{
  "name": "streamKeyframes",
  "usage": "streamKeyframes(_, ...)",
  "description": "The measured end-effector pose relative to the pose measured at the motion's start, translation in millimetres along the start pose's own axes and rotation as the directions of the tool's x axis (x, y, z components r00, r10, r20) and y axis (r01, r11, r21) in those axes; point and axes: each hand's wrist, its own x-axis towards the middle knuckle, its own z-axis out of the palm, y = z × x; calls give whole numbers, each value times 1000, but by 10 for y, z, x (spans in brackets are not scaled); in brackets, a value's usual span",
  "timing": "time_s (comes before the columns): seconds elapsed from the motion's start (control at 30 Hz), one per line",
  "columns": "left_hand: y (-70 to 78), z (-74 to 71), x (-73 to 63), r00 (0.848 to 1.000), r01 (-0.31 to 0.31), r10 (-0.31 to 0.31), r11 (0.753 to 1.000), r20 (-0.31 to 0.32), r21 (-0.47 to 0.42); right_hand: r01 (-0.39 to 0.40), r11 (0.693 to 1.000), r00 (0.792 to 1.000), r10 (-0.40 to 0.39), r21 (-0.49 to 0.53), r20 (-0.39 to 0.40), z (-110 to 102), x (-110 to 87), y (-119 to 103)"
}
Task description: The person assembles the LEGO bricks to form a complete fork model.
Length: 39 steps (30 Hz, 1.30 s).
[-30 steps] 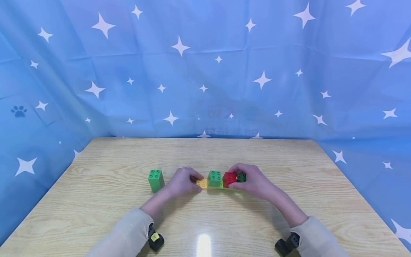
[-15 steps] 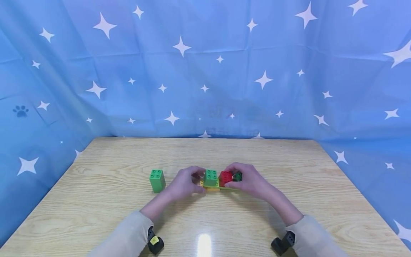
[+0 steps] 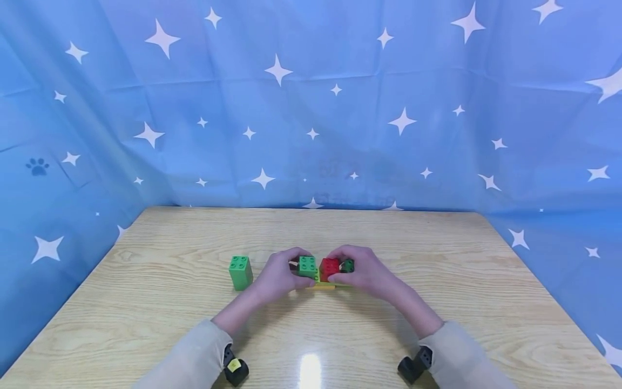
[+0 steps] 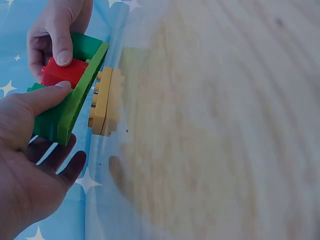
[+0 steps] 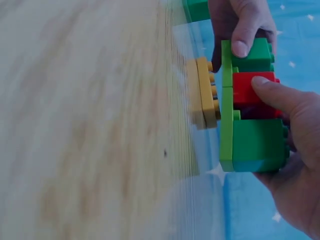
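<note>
My right hand (image 3: 366, 274) pinches a red toy brick (image 3: 329, 268) between thumb and fingers. That brick is fixed on a lime green plate (image 5: 226, 125), between a green brick (image 3: 307, 265) and a dark green brick (image 3: 347, 265). At the left end, my left hand (image 3: 278, 276) holds the green brick, its thumb along the near side. Close under the lime plate lies an orange-yellow studded plate (image 4: 103, 102) on the table, its studs facing up. In both wrist views a gap shows between the two plates.
A tall green brick stack (image 3: 240, 274) stands upright left of my left hand. The wooden table (image 3: 311, 232) reaches back to a blue star-patterned curtain (image 3: 311, 108).
My right hand has moved left with the red brick and the lime plate, now over the orange-yellow plate. My left hand has gone from that plate to the green brick.
</note>
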Motion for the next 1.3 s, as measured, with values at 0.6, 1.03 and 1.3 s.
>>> streamKeyframes(0.6, -30, -9, -19, 999, 14, -13, 998, -29, 58, 1, 1000, 1000, -1, 6, -7, 102, 99, -30)
streamKeyframes(1.03, -51, 25, 11, 1000, 11, -11, 997, -3, 81, 57, 998, 998, -57, -38, -1, 118, 114, -33)
streamKeyframes(1.3, -59, 21, 13, 1000, 17, -16, 997, -6, 78, 4, 999, 1000, -3, -49, 23, 114, 116, -24)
